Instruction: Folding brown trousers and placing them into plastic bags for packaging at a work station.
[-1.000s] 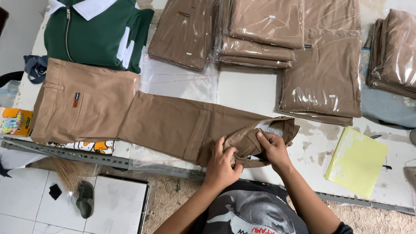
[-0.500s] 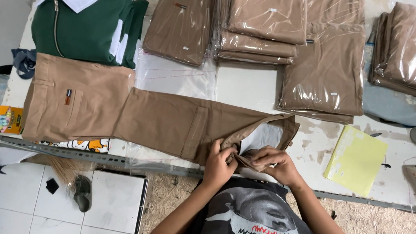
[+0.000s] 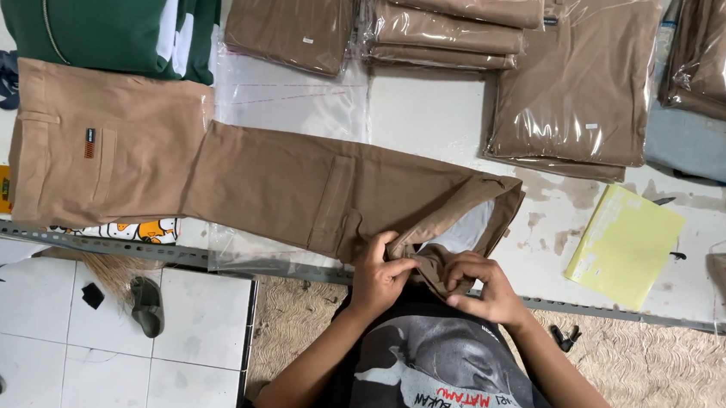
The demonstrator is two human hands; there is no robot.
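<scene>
Your left hand (image 3: 381, 274) and right hand (image 3: 482, 287) are pinching the trousers (image 3: 278, 184) hem at the counter (image 3: 439, 115) edge — tugging unevenly risks skewing the fold

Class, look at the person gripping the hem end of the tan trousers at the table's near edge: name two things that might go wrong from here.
1. Both the left hand and right hand pinch the hem of the tan trousers over the table edge; the leg might slide off.
2. Tugging may drag the loose clear plastic bag beneath and crease it.
</scene>
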